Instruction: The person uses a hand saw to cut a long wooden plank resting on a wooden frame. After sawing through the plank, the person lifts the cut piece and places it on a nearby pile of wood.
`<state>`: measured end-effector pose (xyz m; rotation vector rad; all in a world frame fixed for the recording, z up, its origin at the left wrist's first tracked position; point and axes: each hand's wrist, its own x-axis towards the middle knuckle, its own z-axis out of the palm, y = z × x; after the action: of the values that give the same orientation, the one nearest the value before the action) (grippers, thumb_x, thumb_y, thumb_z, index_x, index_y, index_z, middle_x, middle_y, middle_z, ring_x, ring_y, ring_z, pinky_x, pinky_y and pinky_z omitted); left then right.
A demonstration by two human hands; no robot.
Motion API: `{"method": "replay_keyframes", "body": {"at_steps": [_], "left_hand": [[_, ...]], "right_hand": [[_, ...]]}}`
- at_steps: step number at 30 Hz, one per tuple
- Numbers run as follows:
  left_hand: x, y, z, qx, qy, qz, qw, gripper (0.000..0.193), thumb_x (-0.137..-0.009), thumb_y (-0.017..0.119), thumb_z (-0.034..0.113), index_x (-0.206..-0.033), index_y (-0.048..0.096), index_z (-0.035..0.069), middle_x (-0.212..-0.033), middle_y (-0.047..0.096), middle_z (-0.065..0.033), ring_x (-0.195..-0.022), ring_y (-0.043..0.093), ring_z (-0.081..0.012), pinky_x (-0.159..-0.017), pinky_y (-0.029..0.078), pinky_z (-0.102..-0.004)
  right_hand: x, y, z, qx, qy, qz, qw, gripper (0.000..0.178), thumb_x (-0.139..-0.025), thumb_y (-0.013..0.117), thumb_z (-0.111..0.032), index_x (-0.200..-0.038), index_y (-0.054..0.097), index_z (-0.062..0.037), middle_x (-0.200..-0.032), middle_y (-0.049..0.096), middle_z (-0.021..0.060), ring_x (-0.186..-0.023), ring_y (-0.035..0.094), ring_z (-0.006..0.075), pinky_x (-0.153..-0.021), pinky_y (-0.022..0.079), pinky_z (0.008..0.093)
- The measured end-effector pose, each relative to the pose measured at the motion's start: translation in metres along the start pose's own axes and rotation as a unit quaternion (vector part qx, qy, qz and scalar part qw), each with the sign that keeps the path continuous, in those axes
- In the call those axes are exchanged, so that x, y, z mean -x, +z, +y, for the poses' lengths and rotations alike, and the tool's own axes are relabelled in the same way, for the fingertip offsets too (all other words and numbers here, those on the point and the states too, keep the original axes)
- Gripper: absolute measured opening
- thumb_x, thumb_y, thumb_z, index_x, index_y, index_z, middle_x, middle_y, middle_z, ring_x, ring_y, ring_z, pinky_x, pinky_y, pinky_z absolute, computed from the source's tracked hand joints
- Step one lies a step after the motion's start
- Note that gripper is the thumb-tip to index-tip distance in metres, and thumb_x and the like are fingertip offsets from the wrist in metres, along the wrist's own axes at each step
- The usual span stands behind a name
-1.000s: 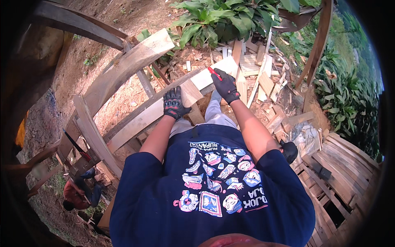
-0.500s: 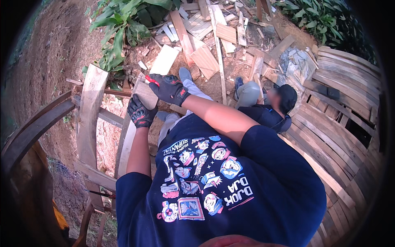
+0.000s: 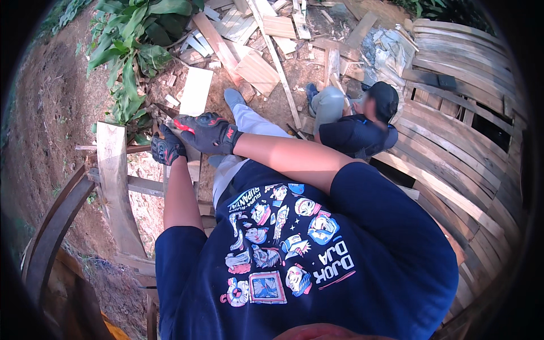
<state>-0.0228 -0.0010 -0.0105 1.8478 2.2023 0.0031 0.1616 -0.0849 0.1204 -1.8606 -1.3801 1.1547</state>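
Both my hands wear black gloves with red marks and are close together over a small wooden board (image 3: pixel 192 154), which lies on a longer plank (image 3: pixel 191 174). My left hand (image 3: pixel 168 146) is closed on the board's left side, its fingers curled toward the far end. Across the board's far part reaches my right hand (image 3: pixel 211 134), its fingers bent together. A narrow red piece shows along those fingers; whether it is a slim tool or part of the glove is unclear. The right hand and forearm hide some of the board.
To the left stands a wide upright plank (image 3: pixel 116 175) by a curved wooden rail (image 3: pixel 54 232). A pale board (image 3: pixel 196 90) and several offcuts (image 3: pixel 263 71) litter the ground ahead. On the right a person in a dark cap (image 3: pixel 362 122) sits beside wooden slats (image 3: pixel 447 147).
My right hand has moved left over the small board, closer to my left hand, and covers more of it. The view has shifted, so the surroundings sit differently.
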Motion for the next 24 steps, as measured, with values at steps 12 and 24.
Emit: {"method": "replay_keyframes", "body": {"at_steps": [12, 24], "left_hand": [[0.001, -0.008, 0.026, -0.011, -0.124, -0.122, 0.985, 0.071, -0.109, 0.03, 0.059, -0.12, 0.08, 0.01, -0.118, 0.078, -0.0208, -0.108, 0.073, -0.0438, -0.096, 0.054, -0.0535], [-0.001, -0.016, 0.028, -0.014, -0.132, -0.106, 0.986, 0.055, -0.108, 0.039, 0.049, -0.112, 0.08, 0.011, -0.113, 0.079, -0.0177, -0.108, 0.075, -0.0363, -0.097, 0.055, -0.0496]], "right_hand": [[0.037, -0.004, 0.051, 0.059, -0.07, -0.025, 0.995, 0.059, -0.105, 0.064, -0.037, -0.158, 0.054, -0.012, -0.124, 0.075, 0.0207, -0.1, 0.075, 0.0392, -0.088, 0.059, 0.05], [0.013, -0.02, 0.008, 0.091, -0.062, -0.039, 0.993, 0.057, -0.103, 0.071, -0.026, -0.154, 0.057, -0.007, -0.138, 0.07, 0.0218, -0.114, 0.074, 0.0394, -0.093, 0.06, 0.0465]]}}
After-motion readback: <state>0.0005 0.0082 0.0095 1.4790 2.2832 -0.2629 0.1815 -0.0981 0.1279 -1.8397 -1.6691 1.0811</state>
